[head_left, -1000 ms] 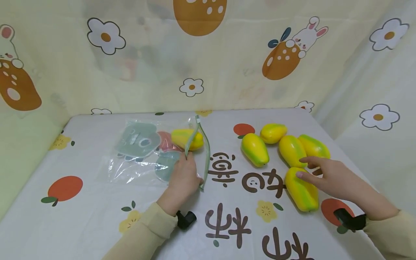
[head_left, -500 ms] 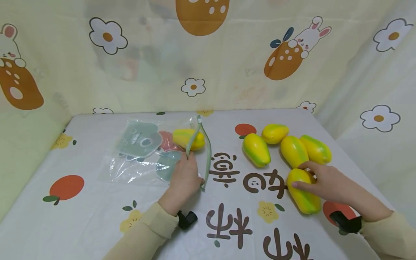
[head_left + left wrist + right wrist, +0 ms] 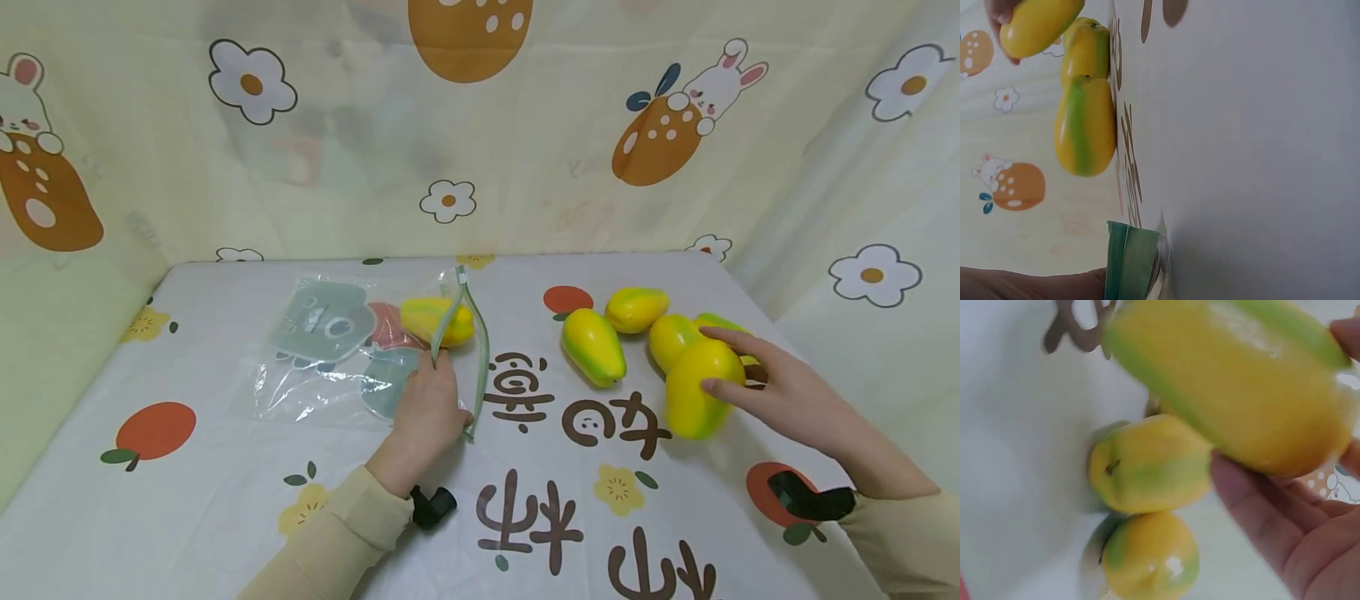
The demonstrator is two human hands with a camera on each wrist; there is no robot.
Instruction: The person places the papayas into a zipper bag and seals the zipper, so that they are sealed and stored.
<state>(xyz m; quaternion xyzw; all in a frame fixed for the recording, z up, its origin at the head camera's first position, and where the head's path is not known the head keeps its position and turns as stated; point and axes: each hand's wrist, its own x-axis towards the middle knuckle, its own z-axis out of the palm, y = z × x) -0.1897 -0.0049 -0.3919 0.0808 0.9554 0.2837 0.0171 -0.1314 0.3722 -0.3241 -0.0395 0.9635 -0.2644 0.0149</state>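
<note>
My right hand (image 3: 783, 396) grips a yellow-green papaya (image 3: 697, 400) by its upper part, held above the table. In the right wrist view the thumb and fingers are round that papaya (image 3: 1229, 381). My left hand (image 3: 427, 404) pinches the green zip edge of a clear plastic zip bag (image 3: 300, 392) that lies flat, its mouth parted on the right. Inside the bag, near the mouth, lies one papaya (image 3: 420, 319). In the left wrist view the green zip strip (image 3: 1132, 259) stands by the thumb.
Several papayas sit at the right: one at the group's left (image 3: 592, 346), a papaya at the back (image 3: 636, 310), and two partly hidden behind the held one. A printed cloth (image 3: 225, 517) covers the table; patterned curtains (image 3: 337, 150) stand behind and at the sides.
My right hand has taken hold of the front papaya and raised it off the table, tilting it. My left hand has stayed at the bag's mouth.
</note>
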